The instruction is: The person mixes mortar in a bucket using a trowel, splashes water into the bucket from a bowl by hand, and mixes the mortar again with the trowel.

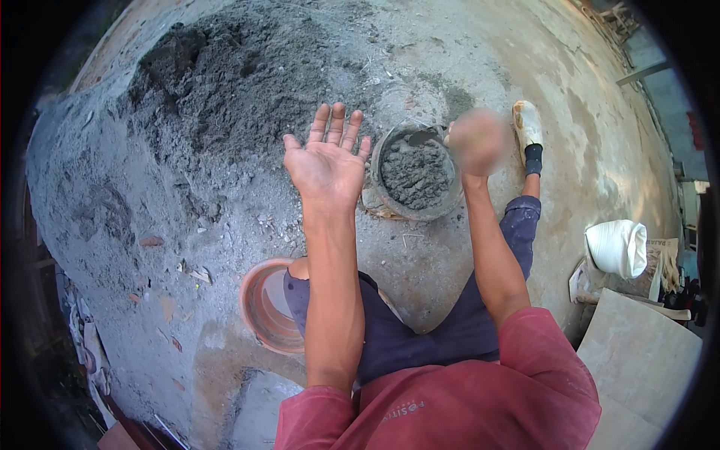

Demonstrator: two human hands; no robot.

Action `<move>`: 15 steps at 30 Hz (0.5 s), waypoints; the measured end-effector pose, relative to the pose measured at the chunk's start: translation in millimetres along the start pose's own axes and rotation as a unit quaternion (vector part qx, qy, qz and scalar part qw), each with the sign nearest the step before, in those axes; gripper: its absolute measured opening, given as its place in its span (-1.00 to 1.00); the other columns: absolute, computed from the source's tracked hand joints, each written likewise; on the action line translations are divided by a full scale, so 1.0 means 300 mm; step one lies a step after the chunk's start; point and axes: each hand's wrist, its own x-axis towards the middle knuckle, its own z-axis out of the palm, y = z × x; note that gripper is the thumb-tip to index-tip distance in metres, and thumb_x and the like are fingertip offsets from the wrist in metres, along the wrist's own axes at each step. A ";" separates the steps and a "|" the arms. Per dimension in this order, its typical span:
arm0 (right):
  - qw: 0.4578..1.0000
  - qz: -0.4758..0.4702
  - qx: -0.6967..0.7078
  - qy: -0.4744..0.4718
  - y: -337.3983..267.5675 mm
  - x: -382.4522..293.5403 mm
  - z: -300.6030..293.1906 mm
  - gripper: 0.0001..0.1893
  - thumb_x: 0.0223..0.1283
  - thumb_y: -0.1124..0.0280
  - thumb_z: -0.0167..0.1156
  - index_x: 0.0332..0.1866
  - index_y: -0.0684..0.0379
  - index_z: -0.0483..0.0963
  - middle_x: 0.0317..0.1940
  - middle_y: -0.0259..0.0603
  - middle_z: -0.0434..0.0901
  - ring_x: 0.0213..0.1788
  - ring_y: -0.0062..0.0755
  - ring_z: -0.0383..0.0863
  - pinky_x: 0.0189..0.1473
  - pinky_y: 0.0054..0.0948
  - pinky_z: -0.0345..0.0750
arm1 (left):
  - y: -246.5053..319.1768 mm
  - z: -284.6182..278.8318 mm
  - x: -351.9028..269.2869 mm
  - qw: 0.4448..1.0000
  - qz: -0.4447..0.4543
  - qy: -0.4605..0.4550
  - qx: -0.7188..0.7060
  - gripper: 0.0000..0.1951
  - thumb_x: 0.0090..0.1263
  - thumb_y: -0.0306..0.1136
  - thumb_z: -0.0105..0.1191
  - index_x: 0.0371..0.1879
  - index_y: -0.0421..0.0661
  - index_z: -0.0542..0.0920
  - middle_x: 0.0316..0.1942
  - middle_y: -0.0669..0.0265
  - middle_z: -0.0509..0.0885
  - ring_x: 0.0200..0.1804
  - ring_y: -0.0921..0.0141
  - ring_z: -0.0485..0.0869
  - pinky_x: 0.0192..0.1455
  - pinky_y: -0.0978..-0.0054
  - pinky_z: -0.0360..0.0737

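My left hand (329,160) is held palm up with its fingers spread and nothing in it. Just to its right stands a round bucket (419,214) holding wet grey mortar (416,171). A dark metal blade (423,136), perhaps a trowel's, rests on the mortar at the far rim. Beside that rim is my right hand (480,142), blurred over, so its fingers and anything in them are hidden.
A large heap of grey sand or mortar mix (236,84) spreads at the upper left. An orange clay-coloured pot (259,332) stands by my left knee. On the right are a white sack (613,247) and flat tile-like slabs (635,360).
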 end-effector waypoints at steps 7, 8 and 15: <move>0.992 0.016 -0.128 -0.006 0.393 0.075 -0.138 -0.71 0.18 0.39 -0.06 -0.62 0.31 0.36 -0.74 -0.16 0.38 -0.72 -0.41 0.35 -0.62 -0.39 0.35 | -0.027 0.015 0.000 1.000 -0.015 -0.007 -0.005 -0.33 0.60 0.18 -0.69 0.17 -0.12 0.39 0.11 0.24 0.53 0.33 0.18 0.39 0.55 -0.03 -0.18; 0.985 0.064 -0.159 0.034 0.435 0.088 -0.169 -0.70 0.19 0.38 -0.05 -0.62 0.32 0.36 -0.75 -0.17 0.38 -0.73 -0.42 0.36 -0.64 -0.40 0.33 | -0.044 0.016 0.004 1.000 -0.020 -0.007 -0.006 -0.33 0.60 0.18 -0.69 0.17 -0.12 0.39 0.11 0.24 0.53 0.33 0.18 0.39 0.55 -0.03 -0.18; 0.958 0.262 -0.097 0.069 0.332 0.178 -0.069 -0.71 0.15 0.35 -0.01 -0.64 0.24 0.30 -0.73 -0.19 0.33 -0.71 -0.40 0.34 -0.62 -0.35 0.33 | -0.019 0.009 0.019 1.000 -0.008 0.004 0.012 -0.36 0.62 0.14 -0.70 0.18 -0.10 0.38 0.12 0.23 0.53 0.42 0.15 0.32 0.49 -0.04 -0.01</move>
